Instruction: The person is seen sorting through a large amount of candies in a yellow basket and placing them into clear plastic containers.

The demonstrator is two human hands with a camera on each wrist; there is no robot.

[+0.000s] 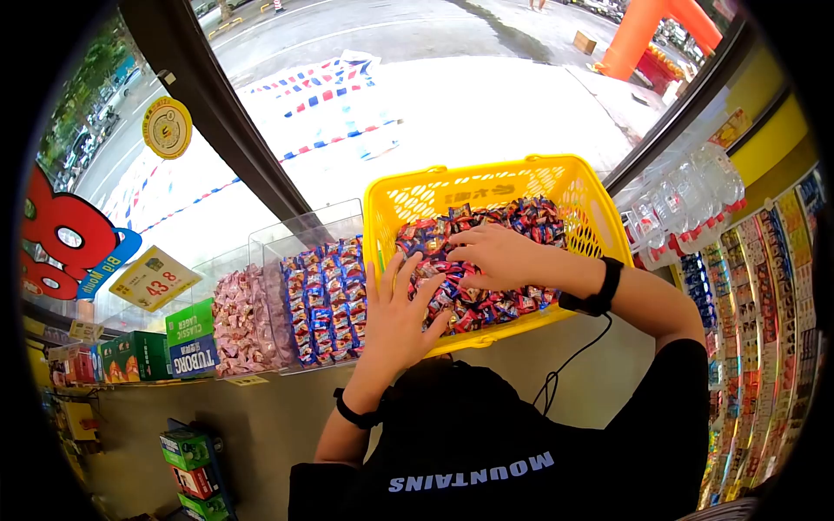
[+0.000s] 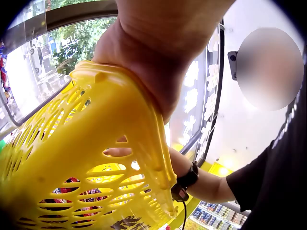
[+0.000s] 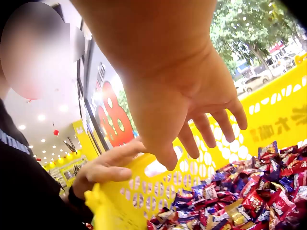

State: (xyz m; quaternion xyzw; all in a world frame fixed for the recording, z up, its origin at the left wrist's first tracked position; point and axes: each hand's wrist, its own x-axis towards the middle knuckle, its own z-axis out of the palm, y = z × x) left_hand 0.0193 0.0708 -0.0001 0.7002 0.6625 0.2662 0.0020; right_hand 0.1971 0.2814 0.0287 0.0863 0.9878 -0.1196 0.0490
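A yellow plastic basket [image 1: 599, 208] with pierced walls holds a heap of small wrapped candies [image 1: 512, 300] in red, blue and purple wrappers. Across the basket's left rim lies my left hand [image 1: 395, 304], its fingers spread and straight; the left wrist view has the heel of that hand [image 2: 148, 72] right at the rim. Over the candy heap, my right hand [image 1: 504, 256] reaches in from the right with fingers extended. From the right wrist view, the right hand's fingers [image 3: 206, 132] hang above the candies with no candy between them.
Left of the basket stands a clear bin [image 1: 304, 217] of blue-wrapped candies in rows, then pink-wrapped candies [image 1: 243, 313] and a Tuborg box [image 1: 191, 339]. Bottled water [image 1: 686, 204] is to the right, beside packed snack shelves [image 1: 764, 321]. A window lies behind. A cable [image 1: 556, 378] hangs from my right wrist.
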